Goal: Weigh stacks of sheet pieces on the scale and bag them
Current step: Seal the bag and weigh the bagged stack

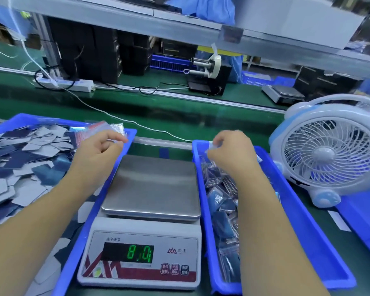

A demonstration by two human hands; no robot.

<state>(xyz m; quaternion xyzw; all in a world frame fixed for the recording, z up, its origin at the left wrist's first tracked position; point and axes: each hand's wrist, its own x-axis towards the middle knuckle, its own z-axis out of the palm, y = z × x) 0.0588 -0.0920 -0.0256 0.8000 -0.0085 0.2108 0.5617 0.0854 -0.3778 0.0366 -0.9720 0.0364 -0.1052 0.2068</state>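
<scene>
The digital scale point(143, 221) sits at the centre of the green tabletop point(179, 116), its steel platter bare and its green display lit, digits blurred. At 9 o'clock from the scale, a blue tray point(90, 210) holds a loose heap of grey and dark blue sheet pieces point(28, 159). At 3 o'clock, a second blue bin point(303, 221) holds filled clear bags point(224, 195) of stacked pieces. The left hand point(96, 148) hovers over the left tray's far right corner, its grip clenched in a pinch on a clear plastic bag point(116, 128). The right hand point(231, 150) is over the far end of the right bin, fingers curled on a small clear item point(210, 147); what it is cannot be told. A white and blue desk fan point(329, 150) stands at 2 o'clock.
</scene>
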